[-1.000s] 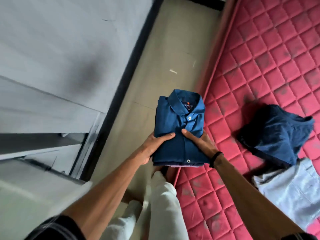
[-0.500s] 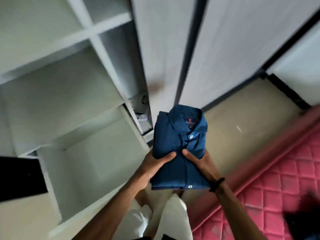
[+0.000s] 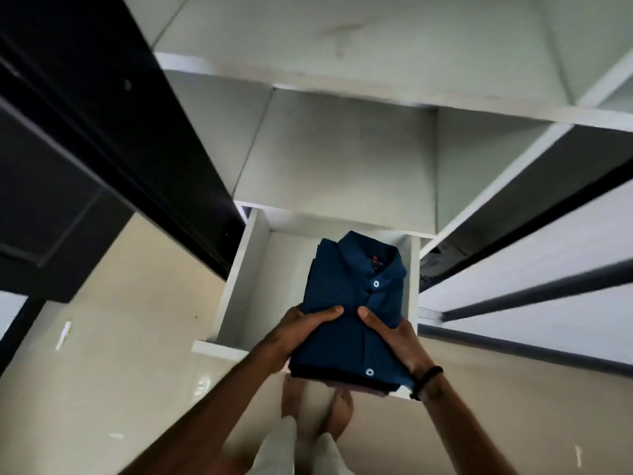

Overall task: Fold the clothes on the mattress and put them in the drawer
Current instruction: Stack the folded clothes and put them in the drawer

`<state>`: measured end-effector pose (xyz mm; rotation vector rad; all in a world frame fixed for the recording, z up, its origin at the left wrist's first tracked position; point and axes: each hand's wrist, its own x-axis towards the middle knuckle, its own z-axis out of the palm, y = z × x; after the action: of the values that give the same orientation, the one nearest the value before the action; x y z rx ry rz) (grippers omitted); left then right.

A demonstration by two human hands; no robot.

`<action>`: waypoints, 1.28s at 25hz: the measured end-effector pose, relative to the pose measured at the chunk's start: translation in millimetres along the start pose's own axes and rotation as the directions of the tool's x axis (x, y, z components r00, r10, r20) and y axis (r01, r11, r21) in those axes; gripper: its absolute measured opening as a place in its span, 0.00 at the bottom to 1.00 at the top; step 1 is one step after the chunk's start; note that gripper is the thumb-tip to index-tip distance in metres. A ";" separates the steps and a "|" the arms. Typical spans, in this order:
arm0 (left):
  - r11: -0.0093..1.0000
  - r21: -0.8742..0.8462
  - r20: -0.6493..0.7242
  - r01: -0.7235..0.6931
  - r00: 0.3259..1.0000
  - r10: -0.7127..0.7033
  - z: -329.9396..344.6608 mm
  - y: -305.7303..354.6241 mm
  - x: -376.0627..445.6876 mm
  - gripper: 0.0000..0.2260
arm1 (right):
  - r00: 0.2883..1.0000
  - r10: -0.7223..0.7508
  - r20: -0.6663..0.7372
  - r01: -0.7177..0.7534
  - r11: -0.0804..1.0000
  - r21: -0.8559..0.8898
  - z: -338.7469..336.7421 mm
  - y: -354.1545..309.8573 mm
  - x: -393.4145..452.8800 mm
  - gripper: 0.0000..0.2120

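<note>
White wardrobe shelves loom over an open drawer (image 3: 236, 296); both hands, left (image 3: 301, 332) and right (image 3: 394, 341), clasp the folded shirt (image 3: 346, 303) above it, soft and light, best supported underneath so folds hold

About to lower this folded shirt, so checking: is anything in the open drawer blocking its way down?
Nothing visible blocks it. The folded blue shirt, held by left hand and right hand, hangs above the open drawer, whose visible interior is bare.

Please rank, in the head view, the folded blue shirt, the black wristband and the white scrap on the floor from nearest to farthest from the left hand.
From the left hand:
1. Folded blue shirt, gripped by it.
2. Black wristband, on the right wrist.
3. White scrap, on the floor far left.
</note>
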<state>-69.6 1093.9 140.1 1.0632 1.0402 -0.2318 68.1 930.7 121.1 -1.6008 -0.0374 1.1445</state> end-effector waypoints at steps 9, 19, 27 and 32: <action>0.999 -0.042 -0.121 -0.027 0.992 0.022 -53.4 -27.6 124.7 0.22 | 0.999 -0.050 0.022 0.051 0.994 -0.098 31.6 44.4 130.6 0.27; 0.994 0.112 -0.209 0.012 0.978 0.012 -76.1 -87.2 182.6 0.36 | 0.995 -0.076 -0.057 0.059 0.964 -0.259 38.3 104.8 167.9 0.38; 0.880 0.314 -0.323 -0.356 0.832 0.452 -84.7 -48.5 63.6 0.15 | 0.943 0.081 -0.323 -0.150 0.970 -0.193 38.1 80.1 87.6 0.34; 0.899 0.245 -0.391 -0.364 0.811 0.435 -85.5 -99.8 -40.3 0.08 | 0.986 0.031 0.164 -0.033 0.999 0.010 57.1 61.9 -31.8 0.21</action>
<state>-202.1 1099.3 104.1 1.4992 1.1758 0.2921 -19.1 931.0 98.7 -1.4974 -0.1122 1.2976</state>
